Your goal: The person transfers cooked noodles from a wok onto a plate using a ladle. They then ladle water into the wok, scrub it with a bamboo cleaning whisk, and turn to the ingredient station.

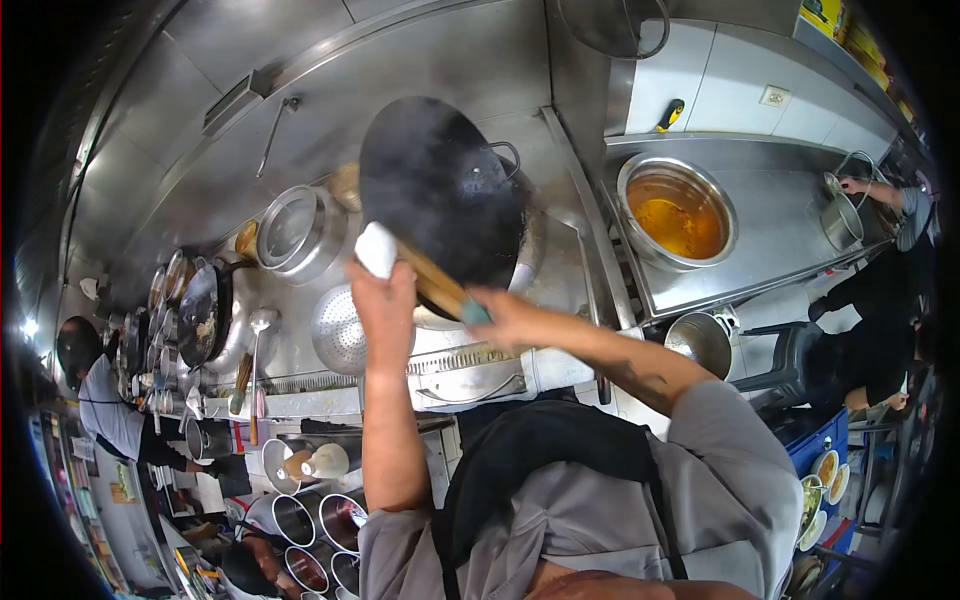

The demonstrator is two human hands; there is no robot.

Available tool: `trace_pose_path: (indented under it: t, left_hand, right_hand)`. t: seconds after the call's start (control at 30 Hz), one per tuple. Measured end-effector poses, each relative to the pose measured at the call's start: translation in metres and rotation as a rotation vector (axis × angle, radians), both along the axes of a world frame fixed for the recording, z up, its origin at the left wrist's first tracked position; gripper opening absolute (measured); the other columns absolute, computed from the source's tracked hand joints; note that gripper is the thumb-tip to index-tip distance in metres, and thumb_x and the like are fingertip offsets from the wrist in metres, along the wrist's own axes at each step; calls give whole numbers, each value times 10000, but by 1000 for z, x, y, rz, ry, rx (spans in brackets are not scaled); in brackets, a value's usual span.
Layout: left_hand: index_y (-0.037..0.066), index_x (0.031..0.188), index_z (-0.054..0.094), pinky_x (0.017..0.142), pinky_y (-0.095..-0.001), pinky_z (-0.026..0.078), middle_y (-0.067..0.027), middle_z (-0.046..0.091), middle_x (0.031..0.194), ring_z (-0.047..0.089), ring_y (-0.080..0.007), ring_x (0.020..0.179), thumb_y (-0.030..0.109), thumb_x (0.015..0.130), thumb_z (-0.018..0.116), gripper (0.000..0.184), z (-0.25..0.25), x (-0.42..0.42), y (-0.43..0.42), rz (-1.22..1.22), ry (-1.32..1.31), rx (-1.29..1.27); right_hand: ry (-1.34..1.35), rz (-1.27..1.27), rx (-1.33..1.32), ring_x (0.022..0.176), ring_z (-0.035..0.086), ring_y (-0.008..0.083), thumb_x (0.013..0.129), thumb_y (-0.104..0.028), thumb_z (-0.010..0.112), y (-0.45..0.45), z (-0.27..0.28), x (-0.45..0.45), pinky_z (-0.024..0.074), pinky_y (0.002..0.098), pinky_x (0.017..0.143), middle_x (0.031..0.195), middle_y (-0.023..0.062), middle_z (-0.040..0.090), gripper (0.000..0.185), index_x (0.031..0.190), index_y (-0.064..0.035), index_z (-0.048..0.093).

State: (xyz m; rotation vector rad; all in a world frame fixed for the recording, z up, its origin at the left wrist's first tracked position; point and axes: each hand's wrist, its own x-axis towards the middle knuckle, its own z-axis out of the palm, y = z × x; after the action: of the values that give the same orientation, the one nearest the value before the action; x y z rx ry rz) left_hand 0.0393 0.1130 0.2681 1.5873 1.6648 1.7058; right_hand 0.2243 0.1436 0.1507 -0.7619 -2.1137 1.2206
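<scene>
A large black wok (430, 170) stands tilted up on the stove, with faint steam over it. My left hand (385, 305) is closed round a folded white cloth (376, 250) at the wok's near left rim; the cloth hides the exact grip. My right hand (508, 318) is closed on a bamboo wok brush (432, 272) with a green band at its near end. The brush slants across the front of the wok, its far end behind my left hand and the cloth. Motion slightly blurs my right hand.
Left of the wok are a perforated strainer (338, 330), a metal pot (292, 232) and a ladle (262, 322). A pot of orange liquid (672, 215) stands on the right counter. Co-workers (110, 390) are at the far left, lower left and right (880, 300).
</scene>
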Motion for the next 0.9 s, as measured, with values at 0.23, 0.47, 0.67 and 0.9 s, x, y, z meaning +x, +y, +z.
trace_pose_path:
  t: [0.23,0.47,0.67,0.9]
  left_hand:
    - [-33,1051,521,450,-302,455,-136,627,897,612,-176,671,161,788,667,358,-46,-82,-9,219,-164,-78]
    - [148,1016,592,514,-331,337,14,568,774,531,-143,678,223,794,643,240,-110,-120,-20,272,-810,-454]
    - [158,1002,508,437,-331,394,-27,534,826,535,-172,663,176,812,597,210,-182,-64,4,86,-1085,-499]
    - [150,956,494,412,-315,381,-20,544,781,539,-171,595,140,825,564,148,-188,-26,56,72,-1165,-380]
  right_hand:
    - [-449,-560,117,850,669,363,830,-343,678,68,-72,156,523,439,771,950,245,670,670,1393,-59,449]
    - [-71,-734,-42,687,619,187,853,-266,683,39,-21,141,494,319,629,801,101,635,539,1306,-34,504]
    - [-82,-705,-268,710,617,187,830,-249,700,6,-99,146,502,331,666,816,71,644,451,1195,-22,563]
    - [-473,-855,-145,719,640,225,791,-290,702,-6,-168,117,508,349,683,802,131,664,446,1111,4,599]
